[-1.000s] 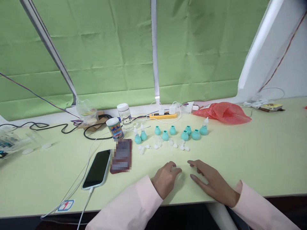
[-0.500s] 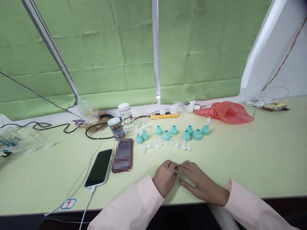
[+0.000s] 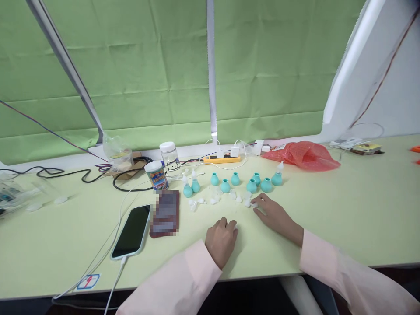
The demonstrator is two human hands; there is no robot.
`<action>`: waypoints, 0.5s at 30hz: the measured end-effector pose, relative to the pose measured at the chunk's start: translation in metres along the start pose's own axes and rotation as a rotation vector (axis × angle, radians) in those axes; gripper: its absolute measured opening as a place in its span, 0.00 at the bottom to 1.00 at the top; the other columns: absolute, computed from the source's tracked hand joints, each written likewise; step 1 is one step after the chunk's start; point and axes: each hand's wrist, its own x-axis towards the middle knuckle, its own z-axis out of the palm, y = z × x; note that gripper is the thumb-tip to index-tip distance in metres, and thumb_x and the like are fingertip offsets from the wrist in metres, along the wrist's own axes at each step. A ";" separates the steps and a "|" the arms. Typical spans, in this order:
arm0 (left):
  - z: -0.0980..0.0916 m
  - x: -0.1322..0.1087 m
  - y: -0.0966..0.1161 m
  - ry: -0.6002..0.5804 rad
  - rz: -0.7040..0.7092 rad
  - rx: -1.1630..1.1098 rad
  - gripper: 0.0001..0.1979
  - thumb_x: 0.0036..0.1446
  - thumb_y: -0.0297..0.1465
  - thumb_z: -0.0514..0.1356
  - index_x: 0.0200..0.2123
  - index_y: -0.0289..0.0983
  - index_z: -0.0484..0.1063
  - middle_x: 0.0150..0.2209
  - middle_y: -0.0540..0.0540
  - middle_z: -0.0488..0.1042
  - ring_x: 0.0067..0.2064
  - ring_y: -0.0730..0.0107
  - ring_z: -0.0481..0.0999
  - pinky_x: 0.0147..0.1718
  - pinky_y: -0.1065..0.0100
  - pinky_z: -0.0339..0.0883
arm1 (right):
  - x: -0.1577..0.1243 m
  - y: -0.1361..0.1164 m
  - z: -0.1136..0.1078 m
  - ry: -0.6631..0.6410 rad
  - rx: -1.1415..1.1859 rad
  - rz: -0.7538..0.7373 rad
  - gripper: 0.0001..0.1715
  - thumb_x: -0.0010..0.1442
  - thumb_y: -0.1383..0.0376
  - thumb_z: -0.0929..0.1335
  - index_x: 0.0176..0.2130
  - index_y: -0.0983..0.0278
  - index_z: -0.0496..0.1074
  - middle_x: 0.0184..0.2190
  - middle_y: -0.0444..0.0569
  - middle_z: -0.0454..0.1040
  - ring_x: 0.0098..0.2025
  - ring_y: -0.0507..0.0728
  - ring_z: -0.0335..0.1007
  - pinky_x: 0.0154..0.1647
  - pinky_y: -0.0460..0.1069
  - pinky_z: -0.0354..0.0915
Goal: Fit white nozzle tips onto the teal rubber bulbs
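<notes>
My left hand (image 3: 222, 240) is curled closed near the table's front edge, with a sliver of a small white plastic piece showing at its fingertips; most of that piece is hidden. Further forward, my right hand (image 3: 277, 218) has its thumb and fingertips around a small white plastic tip (image 3: 254, 204) on the table. More white tips (image 3: 239, 198) and clear pieces (image 3: 193, 205) lie scattered to the left. Behind them stand several turquoise squeeze bulbs (image 3: 225, 185) with open necks. A bulb with a translucent nozzle (image 3: 277, 176) stands at the right, and two others (image 3: 187, 188) at the left.
On the left lie a phone (image 3: 131, 232) on a white cable and a dark red-edged flat item (image 3: 166, 213), partly pixelated. A printed canister (image 3: 156, 176), a clear jar (image 3: 169, 156), a yellow power strip (image 3: 222, 159) and a red plastic bag (image 3: 305, 156) line the back.
My hands have come apart. The right one has moved forward to the scattered white tips and closed on one; the left stays near the front edge, still curled. The view has shifted slightly.
</notes>
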 end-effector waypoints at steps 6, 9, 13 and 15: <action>0.005 0.002 -0.008 0.096 -0.029 -0.100 0.10 0.49 0.26 0.50 0.37 0.35 0.63 0.34 0.46 0.69 0.35 0.66 0.69 0.31 0.67 0.63 | -0.001 -0.004 -0.008 -0.017 -0.001 0.114 0.13 0.50 0.65 0.58 0.36 0.64 0.65 0.31 0.49 0.66 0.31 0.55 0.63 0.29 0.47 0.58; 0.004 0.005 -0.012 0.022 -0.074 -0.040 0.09 0.49 0.26 0.50 0.34 0.34 0.65 0.32 0.44 0.69 0.34 0.64 0.69 0.30 0.66 0.63 | 0.003 -0.009 -0.011 -0.037 -0.017 0.090 0.13 0.51 0.65 0.57 0.33 0.64 0.67 0.30 0.49 0.67 0.32 0.54 0.63 0.30 0.47 0.57; -0.002 0.006 -0.011 -0.058 -0.115 0.065 0.08 0.50 0.27 0.49 0.33 0.33 0.65 0.32 0.42 0.69 0.34 0.62 0.69 0.27 0.65 0.63 | 0.013 -0.012 -0.011 -0.036 -0.034 0.087 0.14 0.50 0.64 0.58 0.36 0.63 0.67 0.32 0.49 0.68 0.34 0.55 0.64 0.31 0.47 0.56; -0.003 0.006 -0.009 -0.059 -0.114 0.087 0.08 0.50 0.27 0.48 0.33 0.34 0.65 0.32 0.43 0.68 0.35 0.62 0.69 0.26 0.66 0.63 | 0.017 -0.010 -0.010 -0.089 -0.047 0.116 0.13 0.50 0.63 0.59 0.33 0.63 0.68 0.30 0.48 0.69 0.33 0.55 0.64 0.30 0.47 0.56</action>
